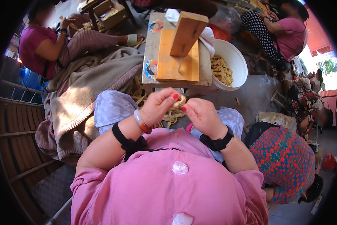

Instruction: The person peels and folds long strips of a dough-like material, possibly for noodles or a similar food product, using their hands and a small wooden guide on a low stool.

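Between my two hands is a small bundle of pale tan strip (180, 101), folded or knotted, held above my lap. The thumb and fingers of my left hand (158, 105) pinch it from one side. My right hand (203, 115) closes on its other side, fingers curled and partly hidden. Loose flat strips (172, 116) lie below, between my knees. Just beyond my hands, a small table (206, 77) carries a wooden board (164, 67) with a thin metal rod (180, 63) and a raised wooden block (188, 33). Neither hand touches these.
A white bucket (241, 66) holding knotted tan strips (221, 70) stands right of the table. A white cloth (207, 39) hangs over the table's edge. At left lies a brown blanket (75, 92). People sit nearby on both sides, one (283, 166) close at my right.
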Tool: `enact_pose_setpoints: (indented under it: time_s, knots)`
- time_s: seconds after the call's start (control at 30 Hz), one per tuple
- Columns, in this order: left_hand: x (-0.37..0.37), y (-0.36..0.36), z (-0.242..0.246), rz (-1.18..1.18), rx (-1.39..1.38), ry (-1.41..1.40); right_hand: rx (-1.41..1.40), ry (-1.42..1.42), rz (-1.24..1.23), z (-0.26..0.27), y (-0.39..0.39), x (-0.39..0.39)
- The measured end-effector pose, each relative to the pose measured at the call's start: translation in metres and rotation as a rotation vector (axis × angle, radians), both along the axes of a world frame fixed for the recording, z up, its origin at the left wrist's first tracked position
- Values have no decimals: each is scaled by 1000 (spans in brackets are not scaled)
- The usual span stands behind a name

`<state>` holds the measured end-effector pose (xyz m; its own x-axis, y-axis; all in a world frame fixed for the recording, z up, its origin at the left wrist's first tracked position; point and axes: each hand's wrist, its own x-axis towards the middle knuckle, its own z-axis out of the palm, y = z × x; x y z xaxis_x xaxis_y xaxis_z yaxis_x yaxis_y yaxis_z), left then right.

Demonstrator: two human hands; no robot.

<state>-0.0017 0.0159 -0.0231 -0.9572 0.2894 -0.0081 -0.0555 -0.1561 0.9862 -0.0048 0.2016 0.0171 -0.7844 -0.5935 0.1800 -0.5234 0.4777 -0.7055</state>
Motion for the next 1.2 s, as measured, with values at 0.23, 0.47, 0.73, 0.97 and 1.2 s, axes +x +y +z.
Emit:
enact_pose_setpoints:
  time_s: [0.23, 0.47, 0.73, 0.97, 1.2]
  knots:
    - [-2, -8, 14, 150, -368, 290, -196, -167, -56, 5, 10, 11]
    - [-5, -14, 16, 58, -372, 251, -50, 164, 135, 10, -5, 2]
    - [-25, -48, 13, -198, -447, 276, -72, 111, -49, 3, 7, -21]
    - [-61, -32, 12, 94, -569, 394, -90, -2, -245, 6, -4, -63]
    - [-80, -27, -1, 358, -869, 516, -27, 160, -309, -34, 21, -103]
